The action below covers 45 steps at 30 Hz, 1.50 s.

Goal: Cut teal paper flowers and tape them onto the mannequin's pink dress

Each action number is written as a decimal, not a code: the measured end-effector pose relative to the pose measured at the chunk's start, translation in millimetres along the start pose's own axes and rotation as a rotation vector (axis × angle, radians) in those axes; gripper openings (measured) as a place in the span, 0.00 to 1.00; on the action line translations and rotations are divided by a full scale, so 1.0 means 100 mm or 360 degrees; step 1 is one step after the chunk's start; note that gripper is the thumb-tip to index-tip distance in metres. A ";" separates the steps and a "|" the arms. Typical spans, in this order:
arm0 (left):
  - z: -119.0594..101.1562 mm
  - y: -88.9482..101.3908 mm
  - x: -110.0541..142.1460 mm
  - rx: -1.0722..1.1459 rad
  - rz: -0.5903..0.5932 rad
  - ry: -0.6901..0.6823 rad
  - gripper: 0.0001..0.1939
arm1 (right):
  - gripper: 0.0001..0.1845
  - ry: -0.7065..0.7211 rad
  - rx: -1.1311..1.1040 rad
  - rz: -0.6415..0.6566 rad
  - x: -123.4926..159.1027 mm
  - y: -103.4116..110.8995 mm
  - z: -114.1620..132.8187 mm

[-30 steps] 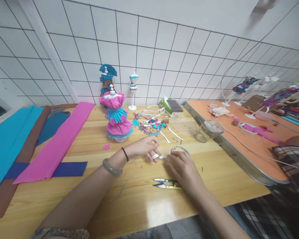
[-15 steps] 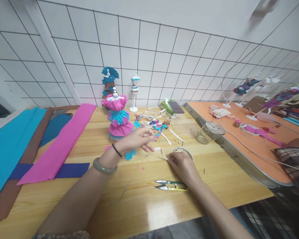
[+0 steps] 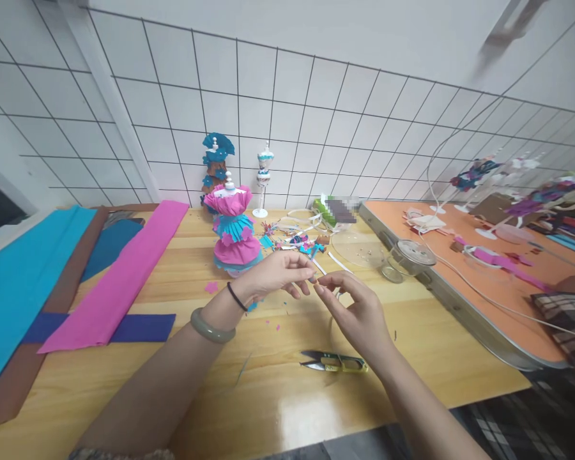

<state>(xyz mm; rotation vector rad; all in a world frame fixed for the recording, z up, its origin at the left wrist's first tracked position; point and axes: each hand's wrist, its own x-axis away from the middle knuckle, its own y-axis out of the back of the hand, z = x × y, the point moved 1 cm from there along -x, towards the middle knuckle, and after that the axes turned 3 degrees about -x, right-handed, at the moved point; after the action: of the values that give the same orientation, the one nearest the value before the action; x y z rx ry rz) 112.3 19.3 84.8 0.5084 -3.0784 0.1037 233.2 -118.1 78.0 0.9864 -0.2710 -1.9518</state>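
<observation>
Fingertips come together above the middle of the bench (image 3: 259,402) as the left hand (image 3: 283,273) and right hand (image 3: 361,310) (what they pinch, if anything, cannot be told) apparently attempt fine work. Snips (image 3: 334,363) lie nearer, perhaps for quick reach. Half a second earlier, the hands are apart, a white strip curling between; now it is indistinct.

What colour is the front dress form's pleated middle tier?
Turquoise; the middle tier shows best in the head view.
</observation>
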 end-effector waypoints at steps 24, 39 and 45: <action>-0.03 -0.06 -0.03 0.0137 -0.0339 -0.0163 0.16 | 0.24 -0.0814 -0.0611 0.0362 0.02 -0.17 -0.06; 0.07 -0.04 -0.07 0.0161 -0.0321 -0.0074 0.17 | 0.15 -0.0375 -0.0286 -0.0079 0.11 -0.12 -0.21; 0.13 -0.09 -0.10 0.0095 -0.0218 -0.0061 0.16 | 0.06 0.0126 0.0038 -0.0191 0.04 -0.02 -0.04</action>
<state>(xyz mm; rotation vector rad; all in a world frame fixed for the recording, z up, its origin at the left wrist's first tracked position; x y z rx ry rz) 124.5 12.7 72.0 0.7305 -3.0736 0.1862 233.6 -119.5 72.4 1.1153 -0.1943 -2.0158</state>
